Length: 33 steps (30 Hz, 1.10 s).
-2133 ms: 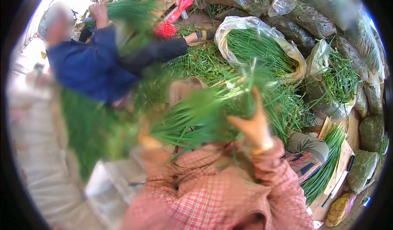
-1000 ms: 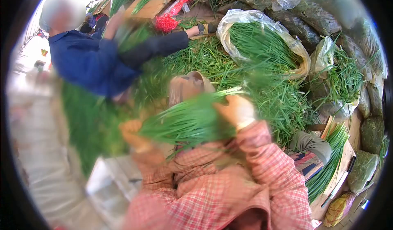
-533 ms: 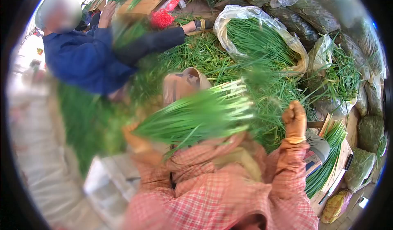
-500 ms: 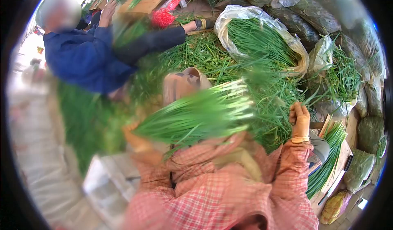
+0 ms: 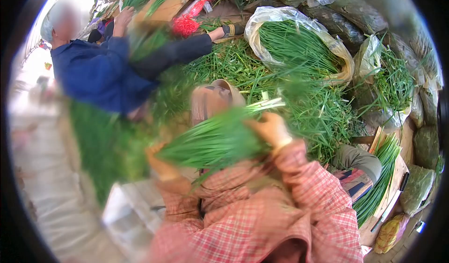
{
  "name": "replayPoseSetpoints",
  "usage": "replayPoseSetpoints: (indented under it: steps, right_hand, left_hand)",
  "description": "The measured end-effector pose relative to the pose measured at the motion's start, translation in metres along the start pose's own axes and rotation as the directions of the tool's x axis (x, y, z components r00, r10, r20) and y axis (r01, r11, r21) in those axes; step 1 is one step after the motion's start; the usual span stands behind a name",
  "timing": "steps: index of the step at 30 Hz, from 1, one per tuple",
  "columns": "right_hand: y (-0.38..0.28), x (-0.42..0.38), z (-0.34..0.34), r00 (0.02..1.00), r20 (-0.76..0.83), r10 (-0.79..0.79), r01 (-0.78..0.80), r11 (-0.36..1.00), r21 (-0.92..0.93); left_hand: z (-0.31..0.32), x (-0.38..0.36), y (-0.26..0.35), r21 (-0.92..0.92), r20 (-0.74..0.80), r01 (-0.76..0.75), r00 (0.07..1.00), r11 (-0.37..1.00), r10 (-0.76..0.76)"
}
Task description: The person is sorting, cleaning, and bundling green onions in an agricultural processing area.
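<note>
A thick bunch of green chives (image 5: 213, 139) lies across my chest, white root ends pointing up and right. My right hand (image 5: 270, 128), in a tan glove, is closed around the bunch close to the root end. At the leafy end, my gloved left hand (image 5: 160, 162) grips it from below. Both my sleeves are red plaid. The picture is blurred around the hands.
A person in a blue jacket (image 5: 96, 73) sits at upper left, one hand raised on a board. Loose chives (image 5: 243, 71) cover the ground ahead. An open plastic sack of chives (image 5: 299, 48) stands behind. Red ties (image 5: 187, 24) lie near it. A wooden board with bundled chives (image 5: 381, 174) is at right.
My right hand was out over the loose chives at the right half a second ago; it has come back and closed on the bunch near the roots.
</note>
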State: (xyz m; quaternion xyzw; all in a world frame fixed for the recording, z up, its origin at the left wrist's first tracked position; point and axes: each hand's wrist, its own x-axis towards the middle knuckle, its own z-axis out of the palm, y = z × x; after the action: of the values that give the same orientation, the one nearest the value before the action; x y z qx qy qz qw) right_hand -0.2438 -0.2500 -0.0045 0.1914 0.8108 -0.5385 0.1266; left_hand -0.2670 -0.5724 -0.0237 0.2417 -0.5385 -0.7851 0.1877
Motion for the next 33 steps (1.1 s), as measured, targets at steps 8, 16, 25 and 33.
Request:
replayPoseSetpoints:
  steps: [8, 16, 25, 33]
  right_hand:
    - [0.039, -0.06, -0.072, 0.982, -0.059, -0.179, 0.081, 0.123, 0.989]
    - [0.033, -0.029, -0.135, 0.873, -0.4, -0.278, 0.24, 0.96, -0.143]
    - [0.0, 0.008, -0.086, 0.976, -0.038, -0.216, 0.203, 0.826, 0.526]
    - [0.152, -0.005, -0.248, 0.548, -0.826, 0.134, 0.087, 0.973, 0.215]
  left_hand:
    - [-0.033, 0.028, -0.031, 0.168, 0.01, 0.094, 0.995, 0.981, -0.097]
    - [-0.017, 0.008, -0.03, 0.171, -0.039, 0.241, 0.97, 0.955, -0.238]
    - [-0.008, 0.007, -0.037, 0.088, 0.001, 0.397, 0.917, 0.913, -0.399]
    - [-0.013, 0.004, -0.05, 0.085, 0.027, 0.439, 0.896, 0.894, -0.443]
